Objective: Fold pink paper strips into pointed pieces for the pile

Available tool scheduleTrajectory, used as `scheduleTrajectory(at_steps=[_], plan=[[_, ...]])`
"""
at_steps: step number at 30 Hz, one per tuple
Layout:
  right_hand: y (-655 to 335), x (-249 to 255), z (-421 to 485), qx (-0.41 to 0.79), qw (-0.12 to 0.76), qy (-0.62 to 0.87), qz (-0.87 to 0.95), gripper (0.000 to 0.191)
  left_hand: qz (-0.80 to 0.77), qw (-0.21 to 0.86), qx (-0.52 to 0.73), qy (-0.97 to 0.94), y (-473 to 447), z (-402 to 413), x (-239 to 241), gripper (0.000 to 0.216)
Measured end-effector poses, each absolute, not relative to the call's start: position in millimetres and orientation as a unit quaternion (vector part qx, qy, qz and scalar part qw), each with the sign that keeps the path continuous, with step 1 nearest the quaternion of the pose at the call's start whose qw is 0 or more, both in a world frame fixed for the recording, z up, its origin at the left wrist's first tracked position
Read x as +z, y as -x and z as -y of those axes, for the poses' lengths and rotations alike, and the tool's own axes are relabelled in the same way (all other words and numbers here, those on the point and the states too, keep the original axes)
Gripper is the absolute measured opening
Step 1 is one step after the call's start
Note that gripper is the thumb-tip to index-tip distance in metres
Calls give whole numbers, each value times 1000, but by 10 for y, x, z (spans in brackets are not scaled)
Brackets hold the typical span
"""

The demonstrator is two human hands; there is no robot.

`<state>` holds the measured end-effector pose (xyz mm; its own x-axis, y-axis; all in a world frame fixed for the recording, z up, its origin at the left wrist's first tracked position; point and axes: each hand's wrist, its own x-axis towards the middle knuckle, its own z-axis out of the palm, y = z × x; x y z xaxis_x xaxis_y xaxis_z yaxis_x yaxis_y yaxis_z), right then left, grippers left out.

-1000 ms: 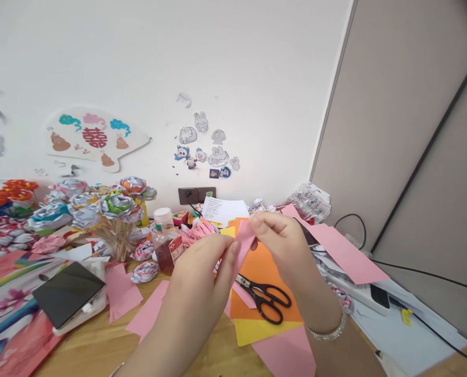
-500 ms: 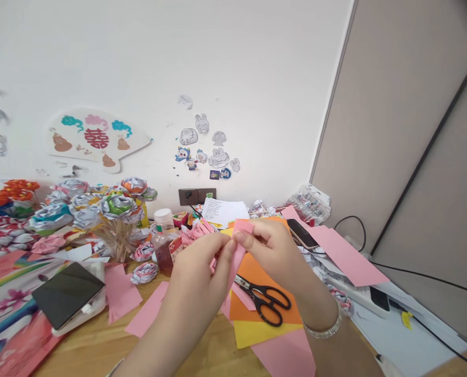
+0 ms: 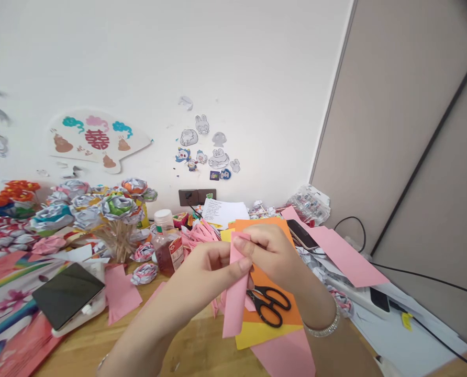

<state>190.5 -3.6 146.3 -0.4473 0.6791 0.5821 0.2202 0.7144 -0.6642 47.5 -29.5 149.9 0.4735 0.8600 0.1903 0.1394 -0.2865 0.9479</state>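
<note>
Between my two hands stands a folded strip of pink paper, its lower end hanging over the table. My left hand pinches the strip around its middle, thumb across the front. Higher up, my right hand grips it near the top edge with thumb and fingers. Below my right hand lies a pair of black-handled scissors, its blades partly hidden behind the strip. It rests on orange paper and a yellow sheet, with more pink paper in front.
A bottle of reddish liquid stands left of my hands, near paper flowers on sticks. A dark-screened device lies at the left. A phone, a pink sheet and a power strip are on the right.
My left hand has shifted, its thumb now lying across the strip. The pink strip shows more of its length, hanging below my hands and covering the scissors' blades.
</note>
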Motion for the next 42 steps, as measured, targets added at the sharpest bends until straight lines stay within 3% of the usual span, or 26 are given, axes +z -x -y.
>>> scheduleTrajectory(at_steps=[6, 12, 21, 30, 34, 38, 42], plan=[[-1901, 1465, 45, 266, 459, 269, 804, 39, -349, 487, 367, -712, -448, 269, 1460, 22], [-1990, 1500, 12, 226, 545, 304, 748, 41, -351, 477, 330, -735, -481, 275, 1450, 21], [-1984, 1469, -36, 191, 572, 320, 731, 39, -372, 487, 346, -710, -470, 215, 1438, 22], [-2045, 1443, -128, 202, 653, 357, 636, 38, -382, 478, 329, -720, -433, 219, 1412, 12], [-2071, 1455, -135, 253, 612, 337, 669, 37, -376, 467, 344, -723, -387, 203, 1440, 5], [-2013, 1469, -97, 300, 533, 309, 728, 35, -350, 497, 406, -683, -354, 223, 1503, 20], [-1962, 1449, -93, 328, 517, 277, 741, 35, -338, 558, 385, -653, -372, 269, 1508, 25]])
